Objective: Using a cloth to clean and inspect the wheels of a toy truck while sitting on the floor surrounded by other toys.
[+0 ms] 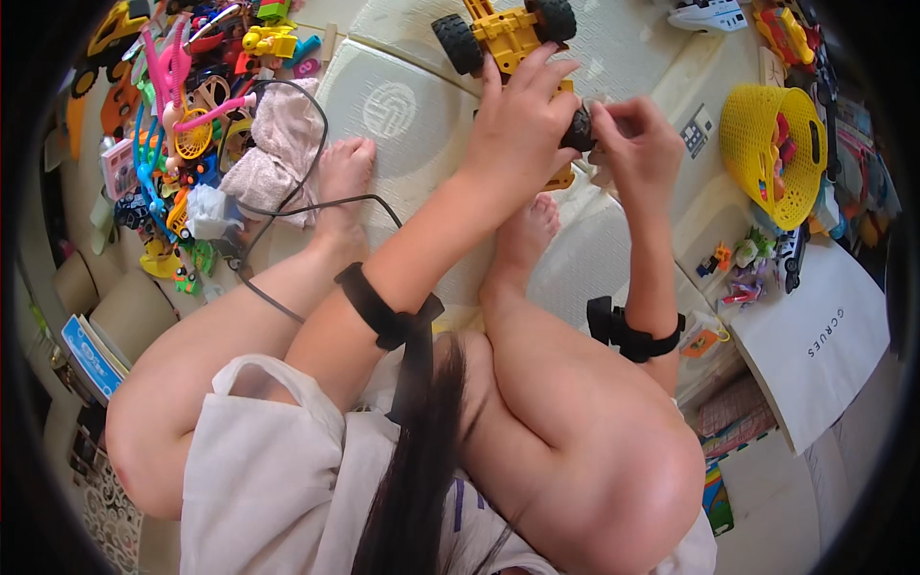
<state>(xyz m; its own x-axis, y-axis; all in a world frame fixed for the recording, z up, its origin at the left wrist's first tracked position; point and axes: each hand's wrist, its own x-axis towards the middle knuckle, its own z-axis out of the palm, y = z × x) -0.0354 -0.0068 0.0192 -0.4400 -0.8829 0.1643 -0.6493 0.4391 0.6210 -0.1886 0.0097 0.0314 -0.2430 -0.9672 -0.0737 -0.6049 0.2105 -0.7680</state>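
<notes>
A yellow toy construction vehicle (507, 36) with black wheels lies at the top centre, its underside and axle showing. My left hand (521, 118) grips it, fingers spread over its body, next to a smaller black wheel (577, 131). On the other side of that wheel, my right hand (636, 136) pinches a crumpled pale cloth or wipe (599, 172) against the tyre. The fingers hide part of the vehicle. Black straps circle both of my forearms.
A heap of mixed plastic toys (194, 144) spreads at the left, beside a pinkish towel (280, 136) and a black cable (323, 140). A yellow perforated basket (740, 144) with toys stands at the right. Below it are small figures (747, 251) and a white bag (812, 345). Foldable padded mat lies underneath.
</notes>
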